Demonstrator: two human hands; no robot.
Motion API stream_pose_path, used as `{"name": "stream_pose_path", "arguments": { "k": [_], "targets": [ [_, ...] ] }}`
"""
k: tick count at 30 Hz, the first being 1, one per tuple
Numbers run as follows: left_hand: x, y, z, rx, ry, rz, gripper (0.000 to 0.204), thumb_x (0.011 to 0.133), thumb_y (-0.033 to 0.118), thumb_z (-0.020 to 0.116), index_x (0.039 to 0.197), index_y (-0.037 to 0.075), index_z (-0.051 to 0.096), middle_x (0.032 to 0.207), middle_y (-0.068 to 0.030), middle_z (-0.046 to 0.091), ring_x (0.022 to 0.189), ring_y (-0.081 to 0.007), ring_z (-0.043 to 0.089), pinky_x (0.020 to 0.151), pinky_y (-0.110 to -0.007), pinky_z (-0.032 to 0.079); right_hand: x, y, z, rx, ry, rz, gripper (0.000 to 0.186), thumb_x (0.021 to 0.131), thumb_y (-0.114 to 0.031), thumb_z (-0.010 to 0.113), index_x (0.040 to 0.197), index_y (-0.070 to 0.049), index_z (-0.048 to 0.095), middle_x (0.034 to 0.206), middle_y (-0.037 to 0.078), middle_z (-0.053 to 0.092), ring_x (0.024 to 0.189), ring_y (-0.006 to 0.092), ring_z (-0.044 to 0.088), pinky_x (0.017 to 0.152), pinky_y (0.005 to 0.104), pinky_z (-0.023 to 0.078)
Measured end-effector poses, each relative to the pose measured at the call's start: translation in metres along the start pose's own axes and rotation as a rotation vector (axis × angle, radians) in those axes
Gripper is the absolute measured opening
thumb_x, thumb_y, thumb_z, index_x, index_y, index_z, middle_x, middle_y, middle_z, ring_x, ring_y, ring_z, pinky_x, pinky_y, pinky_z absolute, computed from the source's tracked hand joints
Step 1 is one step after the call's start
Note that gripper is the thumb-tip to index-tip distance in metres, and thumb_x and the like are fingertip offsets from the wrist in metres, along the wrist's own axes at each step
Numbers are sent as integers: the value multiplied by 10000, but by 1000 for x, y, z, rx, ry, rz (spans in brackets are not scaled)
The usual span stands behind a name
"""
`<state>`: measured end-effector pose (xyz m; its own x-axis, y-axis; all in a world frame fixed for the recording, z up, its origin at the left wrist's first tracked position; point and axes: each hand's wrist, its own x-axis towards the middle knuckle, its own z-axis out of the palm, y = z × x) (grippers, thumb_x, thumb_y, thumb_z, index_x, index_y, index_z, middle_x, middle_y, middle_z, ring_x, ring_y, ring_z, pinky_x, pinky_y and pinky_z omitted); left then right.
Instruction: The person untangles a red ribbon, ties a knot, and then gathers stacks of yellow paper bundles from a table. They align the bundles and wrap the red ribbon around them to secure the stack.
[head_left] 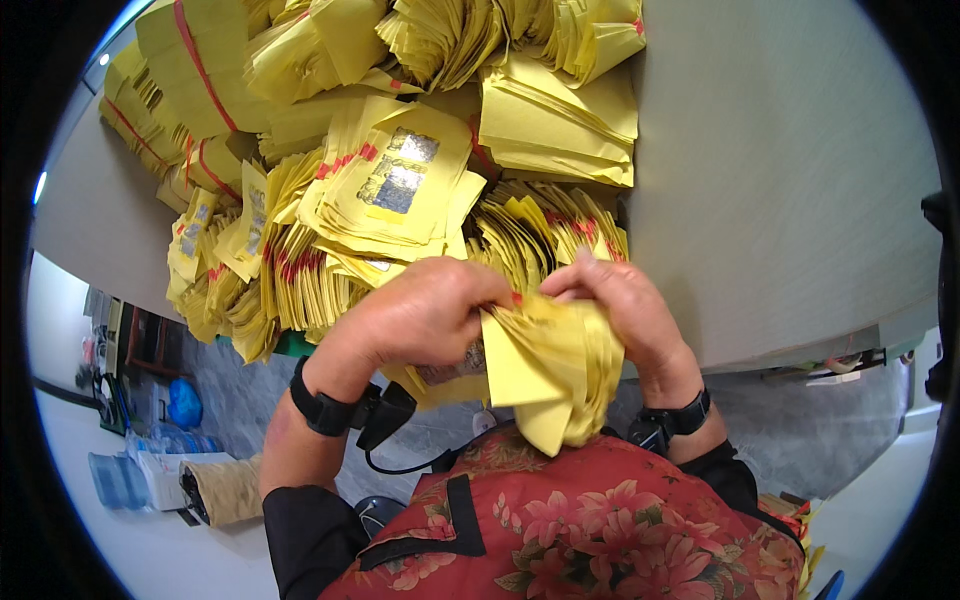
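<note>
In front of my chest is a fanned bundle of yellow paper sheets, its lower part smeared by motion. My left hand is closed with its fingers pinching the bundle's upper left corner, where a bit of red shows. Curled over the upper right side of the same bundle, my right hand grips it with thumb and fingers; its fingertips are partly blurred. Under my left hand a yellow sheet with a dark printed patch sticks out at the table's near edge.
Heaps of yellow paper cover the far left of the pale table. A flat stack with silver printed squares lies on top, and a red tie binds one bundle. Blue water jugs and a brown sack stand at lower left.
</note>
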<state>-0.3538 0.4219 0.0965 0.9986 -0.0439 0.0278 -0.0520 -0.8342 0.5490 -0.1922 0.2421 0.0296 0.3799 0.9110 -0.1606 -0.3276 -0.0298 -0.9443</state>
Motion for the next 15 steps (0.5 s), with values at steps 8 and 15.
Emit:
{"name": "stream_pose_path", "arguments": {
  "k": [8, 15],
  "targets": [
    [-17, -32, 14, -902, 357, -398, 152, 924, -11, 573, 1061, -8, 638, 934, 23, 646, 849, -50, 546, 775, -217, 468, -3, 54, -4, 611, -149, -150, 791, 958, -643, 408, 1517, -95, 295, 1524, 103, 384, 1383, 276, 394, 1142, 454, 327],
    [-10, -31, 51, -690, 536, -424, 118, 877, 29, 606, 988, -8, 622, 841, -13, 634, 767, -76, 534, 708, -249, 472, -7, 69, 11, 241, -117, -228, 907, 788, -450, 805, 1464, -42, 360, 1398, 95, 505, 1297, 224, 467, 1110, 391, 352]
  ]
}}
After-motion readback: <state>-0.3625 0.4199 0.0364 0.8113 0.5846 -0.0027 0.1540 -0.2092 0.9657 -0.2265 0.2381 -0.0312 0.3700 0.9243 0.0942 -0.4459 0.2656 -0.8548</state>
